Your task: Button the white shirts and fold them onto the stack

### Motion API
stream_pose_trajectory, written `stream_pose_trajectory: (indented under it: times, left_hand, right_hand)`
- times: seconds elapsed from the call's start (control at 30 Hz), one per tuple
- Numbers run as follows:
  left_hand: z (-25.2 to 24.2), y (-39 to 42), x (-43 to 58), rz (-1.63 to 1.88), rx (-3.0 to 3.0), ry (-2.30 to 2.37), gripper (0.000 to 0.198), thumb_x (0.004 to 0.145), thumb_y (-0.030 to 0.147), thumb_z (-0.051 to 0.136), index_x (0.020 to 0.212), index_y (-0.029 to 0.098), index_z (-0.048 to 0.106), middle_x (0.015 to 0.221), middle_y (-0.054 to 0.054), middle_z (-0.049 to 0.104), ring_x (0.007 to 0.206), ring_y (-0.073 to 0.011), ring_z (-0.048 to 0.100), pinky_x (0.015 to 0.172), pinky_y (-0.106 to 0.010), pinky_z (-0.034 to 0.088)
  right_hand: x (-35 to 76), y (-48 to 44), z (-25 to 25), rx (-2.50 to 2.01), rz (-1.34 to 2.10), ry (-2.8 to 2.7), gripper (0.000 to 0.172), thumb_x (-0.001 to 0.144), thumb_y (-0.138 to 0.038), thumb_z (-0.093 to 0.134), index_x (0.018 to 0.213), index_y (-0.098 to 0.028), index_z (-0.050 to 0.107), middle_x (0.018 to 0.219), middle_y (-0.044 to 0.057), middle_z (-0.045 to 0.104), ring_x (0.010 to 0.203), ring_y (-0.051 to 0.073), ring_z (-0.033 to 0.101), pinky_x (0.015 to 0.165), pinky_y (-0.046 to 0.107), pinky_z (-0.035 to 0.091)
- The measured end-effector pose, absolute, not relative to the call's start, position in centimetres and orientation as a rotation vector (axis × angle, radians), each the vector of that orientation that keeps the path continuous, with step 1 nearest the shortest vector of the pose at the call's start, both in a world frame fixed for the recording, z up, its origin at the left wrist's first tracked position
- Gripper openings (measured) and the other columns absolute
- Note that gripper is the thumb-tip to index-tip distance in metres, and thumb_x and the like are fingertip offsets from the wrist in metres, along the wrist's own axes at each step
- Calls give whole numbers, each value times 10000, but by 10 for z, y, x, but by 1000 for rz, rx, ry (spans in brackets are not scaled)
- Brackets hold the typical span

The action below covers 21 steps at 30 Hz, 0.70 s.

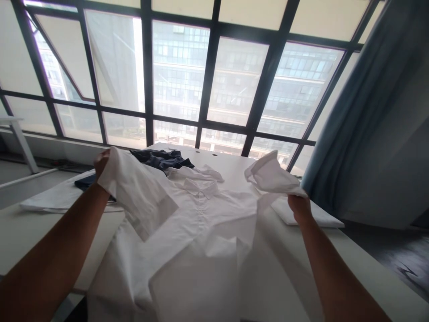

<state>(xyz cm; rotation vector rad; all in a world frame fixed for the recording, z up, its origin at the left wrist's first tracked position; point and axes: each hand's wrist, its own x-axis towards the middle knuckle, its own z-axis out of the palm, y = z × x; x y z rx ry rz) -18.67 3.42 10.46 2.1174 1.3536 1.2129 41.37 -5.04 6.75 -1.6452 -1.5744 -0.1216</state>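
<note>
A white collared shirt (201, 219) is spread over the white table, its collar at the far end and its button front facing up. The lower part drapes toward me in loose folds. My left hand (101, 163) is closed on the shirt's left-side sleeve, which it lifts above the table; the fingers are partly covered by cloth. On the other side, my right hand (300, 208) grips white cloth that looks like the opposite sleeve, raised and flared out. Both arms are stretched wide apart.
A crumpled dark garment (166, 159) and another white garment (201, 172) lie beyond the collar. Folded white clothing (60, 194) with a dark piece is at left, and a folded white item (308, 213) at right. Windows and a blue-grey curtain (348, 116) border the table (234, 165).
</note>
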Motion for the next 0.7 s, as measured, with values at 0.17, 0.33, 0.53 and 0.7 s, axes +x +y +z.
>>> stream_pose_trajectory:
  times: [0.17,0.33,0.53,0.7]
  left_hand:
    - [100,34,-185,2175,1841,1811,535,965,566,270,1019,198,654,1011,-34,687,1271,-258,445,909,-417,326]
    - [74,4,-70,1232,2549,1298,339,929,409,477,999,183,720,991,-68,725,897,-196,641,826,-323,449]
    - [27,-24,2,449,2827,952,171,872,311,619,905,207,751,952,-58,717,866,-209,655,787,-299,484]
    - [5,-16,0,471,2831,1063,317,919,328,575,1189,196,677,1332,-121,599,1234,-294,537,1036,-423,426]
  right_hand:
    - [344,-51,65,-1599,-352,-1469,479,833,-270,542,1255,-57,622,1324,222,593,1308,330,488,1098,476,388]
    - [234,-78,46,-1374,201,-2099,294,893,-425,567,969,-192,730,1025,94,731,803,202,676,760,311,513]
    - [199,-90,19,-1517,306,-2370,270,818,-466,688,766,-202,705,705,33,701,626,161,583,579,253,342]
    - [208,-81,20,-1597,285,-2345,265,867,-422,618,772,-192,711,709,34,705,615,147,568,571,250,311]
